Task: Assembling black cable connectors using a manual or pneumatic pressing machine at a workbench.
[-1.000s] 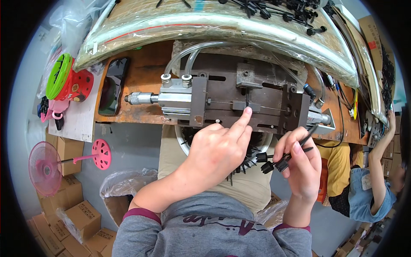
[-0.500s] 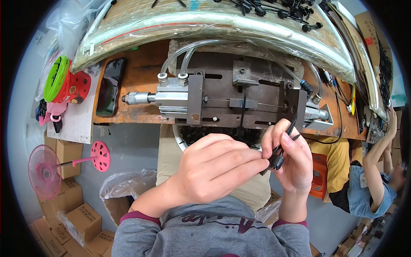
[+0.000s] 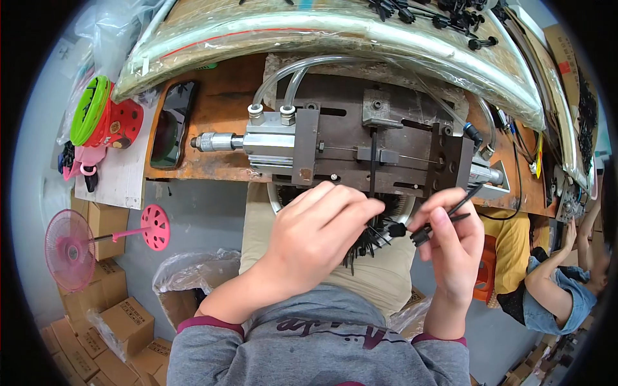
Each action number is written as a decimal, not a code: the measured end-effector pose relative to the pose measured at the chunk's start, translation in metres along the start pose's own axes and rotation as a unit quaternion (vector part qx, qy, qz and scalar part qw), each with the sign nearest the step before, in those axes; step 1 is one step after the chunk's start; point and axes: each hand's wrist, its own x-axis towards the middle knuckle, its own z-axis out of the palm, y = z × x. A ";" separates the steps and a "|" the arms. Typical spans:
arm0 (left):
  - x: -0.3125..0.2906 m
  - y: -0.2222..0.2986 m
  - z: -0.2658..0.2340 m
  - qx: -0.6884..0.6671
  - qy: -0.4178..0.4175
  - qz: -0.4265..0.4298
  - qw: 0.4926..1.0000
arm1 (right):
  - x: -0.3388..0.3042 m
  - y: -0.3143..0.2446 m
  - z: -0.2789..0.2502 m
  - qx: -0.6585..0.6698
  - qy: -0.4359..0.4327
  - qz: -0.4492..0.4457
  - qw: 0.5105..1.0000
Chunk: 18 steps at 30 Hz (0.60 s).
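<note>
My right hand (image 3: 450, 241) pinches thin black plastic stems with ribbed heads (image 3: 420, 237), their tips sticking out past the fingers. To its left, my left hand (image 3: 318, 225) hangs over a white tub (image 3: 275, 199) on my lap, fingers curled together; whatever lies between them is hidden. Many black stemmed pieces (image 3: 360, 248) fan out of the tub below those fingertips. Just beyond both hands stands a brown metal fixture (image 3: 347, 96) with a silver air cylinder (image 3: 270, 143) on its left. A black stem (image 3: 373, 157) lies across the fixture's small centre block (image 3: 388, 156).
A plastic-wrapped board (image 3: 322, 42) with loose black pieces (image 3: 450, 19) spans the back. On the left are a phone (image 3: 172, 125), a red-green basket (image 3: 106, 116), a pink fan (image 3: 71, 251) and cartons (image 3: 129, 325). A co-worker (image 3: 553, 289) sits at far right.
My left hand has drawn away from the pieces in my right hand and moved over the tub. The right hand keeps its pinch. The whole view has shifted slightly.
</note>
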 end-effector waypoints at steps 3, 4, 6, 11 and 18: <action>0.000 -0.004 0.014 0.061 -0.001 0.006 0.998 | -0.005 -0.001 -0.001 0.012 -0.005 -0.022 1.000; 0.001 -0.007 0.017 0.083 0.010 0.022 0.996 | -0.006 -0.001 -0.003 0.017 -0.008 -0.027 0.999; 0.003 -0.011 0.021 0.125 0.022 0.063 0.990 | -0.006 0.001 -0.006 0.016 -0.011 -0.030 0.999; 0.009 -0.001 0.022 0.238 -0.038 0.051 0.969 | -0.009 0.000 -0.005 0.019 0.010 -0.012 1.000; 0.017 0.003 0.017 0.265 -0.069 0.030 0.961 | -0.012 0.006 -0.010 0.002 0.025 -0.023 0.999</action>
